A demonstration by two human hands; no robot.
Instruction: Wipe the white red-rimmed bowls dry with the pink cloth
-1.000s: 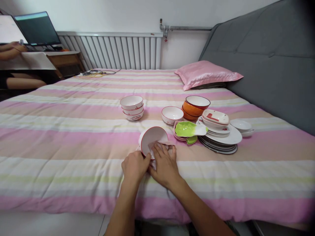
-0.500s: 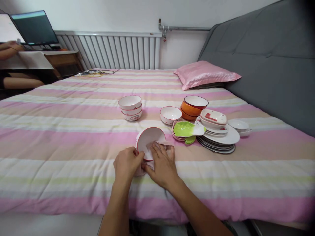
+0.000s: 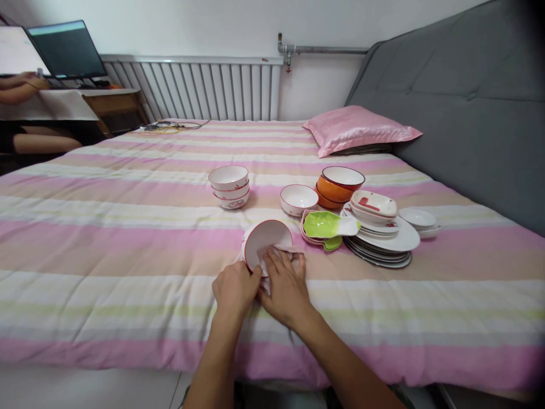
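1. Red-rimmed bowl [image 3: 269,232]: on the striped bedspread [image 3: 128,255], near its front edge, tilted with its mouth toward the wearer. Contents: part of a pale cloth [image 3: 290,248] and the fingers of 1 hand.
2. Left hand [image 3: 233,285]: grasping the bowl at its lower left rim, thumb at the edge.
3. Right hand [image 3: 286,287]: holding the cloth against the inner wall, fingers extended over it; a flap of cloth sticks out to the right.
4. Behind and left: bowl stack [image 3: 230,192], 3 nested white bowls, upright; inner surface of the top bowl visible.
5. Behind and right: single bowl [image 3: 298,199], upright, red rim, white inside.
6. Beside it: orange bowls [image 3: 332,187], stacked; the top bowl has a white interior and dark rim.
7. Nearer: green leaf-shaped dish [image 3: 326,224], resting on pink and green dishes; its handle end reaches the plate pile.
8. Plate pile [image 3: 404,237]: bears rectangular dishes [image 3: 374,204], red pattern inside the top dish. Small white dishes [image 3: 418,218] stacked just right.
9. Farther back: pink pillow [image 3: 360,129].
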